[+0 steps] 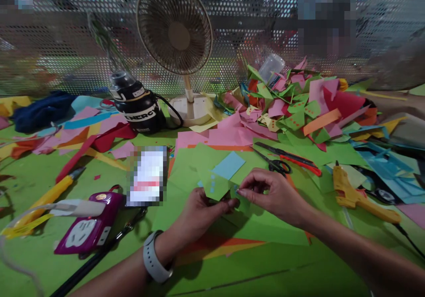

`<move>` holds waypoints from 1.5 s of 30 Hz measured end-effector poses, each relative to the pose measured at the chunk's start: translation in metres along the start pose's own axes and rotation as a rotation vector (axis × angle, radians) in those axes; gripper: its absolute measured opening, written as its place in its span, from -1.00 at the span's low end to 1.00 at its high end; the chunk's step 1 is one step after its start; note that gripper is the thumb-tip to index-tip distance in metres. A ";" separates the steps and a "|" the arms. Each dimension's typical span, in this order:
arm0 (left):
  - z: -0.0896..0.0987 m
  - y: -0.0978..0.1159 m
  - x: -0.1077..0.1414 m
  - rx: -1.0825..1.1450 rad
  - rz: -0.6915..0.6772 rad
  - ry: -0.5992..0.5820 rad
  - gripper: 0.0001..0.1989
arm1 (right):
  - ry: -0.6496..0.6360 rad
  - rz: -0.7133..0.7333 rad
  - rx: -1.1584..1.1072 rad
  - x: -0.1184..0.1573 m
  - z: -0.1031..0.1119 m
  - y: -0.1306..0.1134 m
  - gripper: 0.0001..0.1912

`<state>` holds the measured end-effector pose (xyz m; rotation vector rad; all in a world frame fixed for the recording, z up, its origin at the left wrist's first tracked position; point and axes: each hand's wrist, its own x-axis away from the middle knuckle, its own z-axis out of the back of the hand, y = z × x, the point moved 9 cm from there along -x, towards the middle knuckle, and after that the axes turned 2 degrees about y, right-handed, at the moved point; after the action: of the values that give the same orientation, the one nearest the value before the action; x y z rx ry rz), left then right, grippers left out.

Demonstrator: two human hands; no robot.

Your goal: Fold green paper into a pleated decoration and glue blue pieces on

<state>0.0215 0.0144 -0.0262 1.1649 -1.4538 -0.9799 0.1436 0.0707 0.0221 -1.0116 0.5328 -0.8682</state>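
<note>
In my left hand (204, 213), thumb on top, is a green folded paper piece (219, 184) that carries a short row of light blue dots. My right hand (265, 193) is at the paper's right edge, thumb and index finger pinched together. A tiny blue bit shows by those fingertips, too small to name for sure. Just behind the green piece lies a light blue paper rectangle (229, 165). Under both hands are green sheets (265, 230), with orange paper (212, 244) showing below them. Black scissors (277, 164) and a red-and-black cutter knife (292, 156) lie beyond my right hand.
A yellow glue gun (357, 195) lies on the right. Paper scraps (292, 106) are heaped at the back right. A fan (179, 36) and a black bottle (139, 106) stand behind. On the left are a phone (148, 177), a purple device (89, 224) and a yellow cutter (49, 195).
</note>
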 end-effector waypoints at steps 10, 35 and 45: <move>-0.001 -0.004 0.001 0.047 0.023 -0.009 -0.84 | 0.106 0.076 0.045 0.002 0.018 -0.012 -0.91; -0.003 0.008 0.002 0.244 -0.018 0.046 -0.72 | 0.023 -0.032 -0.211 -0.003 -0.007 0.013 -0.73; -0.004 -0.019 -0.001 0.211 0.142 0.017 -0.71 | 0.037 -0.033 -0.276 -0.006 0.000 0.017 -0.70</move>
<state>0.0290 0.0114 -0.0441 1.1986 -1.6320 -0.7305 0.1462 0.0802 0.0067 -1.2599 0.6818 -0.8588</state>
